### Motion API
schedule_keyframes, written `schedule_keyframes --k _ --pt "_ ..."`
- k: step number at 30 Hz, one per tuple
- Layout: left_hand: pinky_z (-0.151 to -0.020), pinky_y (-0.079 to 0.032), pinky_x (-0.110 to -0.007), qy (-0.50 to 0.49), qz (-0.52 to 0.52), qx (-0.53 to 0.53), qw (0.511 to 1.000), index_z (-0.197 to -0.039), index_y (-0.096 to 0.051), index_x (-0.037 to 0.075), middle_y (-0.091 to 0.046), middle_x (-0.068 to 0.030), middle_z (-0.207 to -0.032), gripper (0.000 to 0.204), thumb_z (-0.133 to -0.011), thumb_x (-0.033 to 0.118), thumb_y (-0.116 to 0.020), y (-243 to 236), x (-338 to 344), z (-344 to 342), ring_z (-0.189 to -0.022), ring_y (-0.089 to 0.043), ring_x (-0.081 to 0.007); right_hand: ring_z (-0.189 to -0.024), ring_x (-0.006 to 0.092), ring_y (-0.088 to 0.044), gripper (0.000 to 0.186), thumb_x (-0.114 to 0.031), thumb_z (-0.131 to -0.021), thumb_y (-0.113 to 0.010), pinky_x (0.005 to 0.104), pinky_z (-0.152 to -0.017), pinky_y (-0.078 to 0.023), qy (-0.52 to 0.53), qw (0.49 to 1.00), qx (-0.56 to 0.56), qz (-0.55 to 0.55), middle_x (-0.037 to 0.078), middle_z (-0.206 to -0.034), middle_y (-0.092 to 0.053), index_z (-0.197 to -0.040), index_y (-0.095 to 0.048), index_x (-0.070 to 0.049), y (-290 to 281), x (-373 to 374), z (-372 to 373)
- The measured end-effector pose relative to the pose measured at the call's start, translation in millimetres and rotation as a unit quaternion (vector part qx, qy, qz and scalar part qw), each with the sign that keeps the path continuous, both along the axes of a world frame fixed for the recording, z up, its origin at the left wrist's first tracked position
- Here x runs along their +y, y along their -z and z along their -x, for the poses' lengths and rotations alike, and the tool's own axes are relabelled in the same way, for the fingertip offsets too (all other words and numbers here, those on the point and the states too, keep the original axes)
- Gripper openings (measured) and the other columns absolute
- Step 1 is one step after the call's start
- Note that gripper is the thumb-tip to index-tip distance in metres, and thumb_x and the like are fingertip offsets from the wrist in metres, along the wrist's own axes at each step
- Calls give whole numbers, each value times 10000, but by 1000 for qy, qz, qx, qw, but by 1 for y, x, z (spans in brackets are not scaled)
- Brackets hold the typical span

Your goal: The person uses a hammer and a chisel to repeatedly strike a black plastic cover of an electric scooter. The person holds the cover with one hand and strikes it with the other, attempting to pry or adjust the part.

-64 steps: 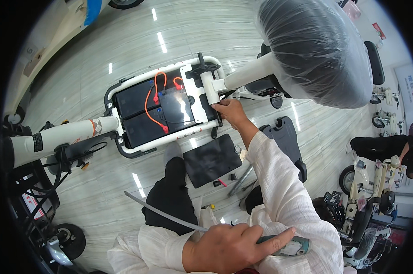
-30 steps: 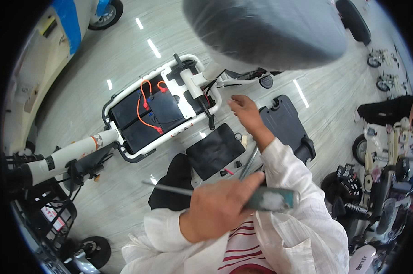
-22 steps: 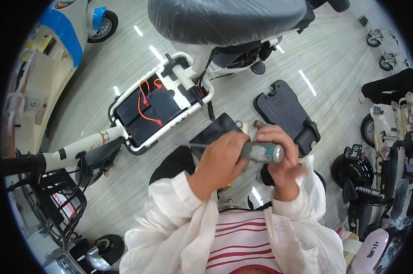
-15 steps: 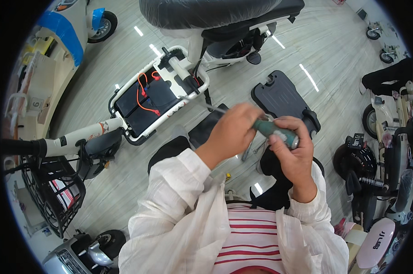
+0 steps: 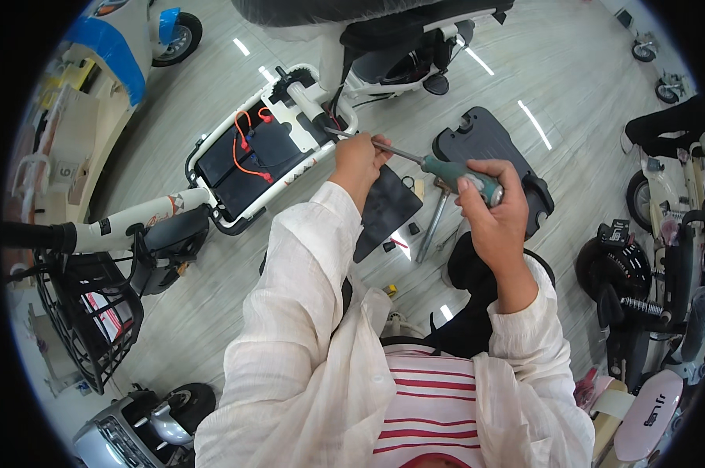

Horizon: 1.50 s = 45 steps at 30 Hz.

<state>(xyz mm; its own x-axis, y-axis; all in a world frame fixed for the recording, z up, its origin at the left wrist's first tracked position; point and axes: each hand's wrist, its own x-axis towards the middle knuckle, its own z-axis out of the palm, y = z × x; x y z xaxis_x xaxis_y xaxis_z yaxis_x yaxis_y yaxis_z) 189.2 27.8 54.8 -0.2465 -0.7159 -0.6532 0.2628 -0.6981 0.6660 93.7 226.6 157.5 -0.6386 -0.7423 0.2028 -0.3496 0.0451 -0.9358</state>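
My right hand [image 5: 497,218] grips the green handle [image 5: 465,175] of a long screwdriver, whose metal shaft [image 5: 403,154] points up-left to the black lower end [image 5: 319,122] of a short white tube on the scooter frame. My left hand [image 5: 356,164] is closed around the shaft near that end, partly covering it. The white deck frame [image 5: 278,199] holds black batteries [image 5: 231,199] with orange cables [image 5: 251,171], under a white cut-out plate [image 5: 294,125].
A black cover [image 5: 489,148], a black mat [image 5: 383,203], a metal tool [image 5: 430,226] and small loose parts lie on the floor. The plastic-wrapped seat [image 5: 290,15] overhangs the frame. Other scooters [image 5: 641,312] surround me; a person's dark-clad legs [image 5: 657,129] show at right.
My right hand left the frame to take the screwdriver handle from my left hand, then rose. My left hand moved forward along the shaft, and the screwdriver's tip now reaches the frame.
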Motion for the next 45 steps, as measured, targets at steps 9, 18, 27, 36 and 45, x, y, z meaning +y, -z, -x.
schedule_keyframes --k 9,18,27,36,45 --pt "-745 -572 -458 -22 -2 -13 1000 -1043 -424 -51 -566 -164 -916 123 -967 44 -408 8 -23 1 -776 -624 -275 -815 204 -571 252 -139 -821 -716 312 -726 -457 -6 1000 -4 -1 101 -925 -593 -1007 -613 -4 6 -19 -2" --pt "-678 -588 -394 -22 -9 -26 999 -1067 -435 -21 -621 -159 -896 145 -999 107 -440 7 -28 1 -758 -649 -258 -837 174 -571 253 -134 -835 -715 299 -742 -463 9 999 -43 -10 93 -933 -601 -1022 -610 0 9 -23 0" --pt "-686 -590 -405 -40 -6 -21 999 -1060 -440 -40 -607 -171 -914 142 -994 86 -438 -1 -23 5 -777 -653 -267 -698 103 -612 254 -118 -891 -677 239 -620 -493 -35 990 -137 -7 88 -880 -632 -1070 -578 32 -1 -27 11" --pt "-674 -594 -397 -65 0 0 998 -1064 -441 -55 -576 -179 -989 149 -974 64 -440 11 -25 11 -818 -657 -288 -688 108 -644 273 -129 -914 -656 240 -612 -522 -56 987 -147 6 93 -857 -654 -1096 -567 52 5 -33 20" --pt "-1051 -377 -435 207 734 -309 568 -1442 -358 11 -545 -229 -1234 787 -723 86 -669 -41 17 11 -1159 -508 -422 -684 107 -646 305 -171 -926 -646 235 -602 -513 -44 979 -196 25 86 -819 -659 -1112 -569 58 -3 -43 36"
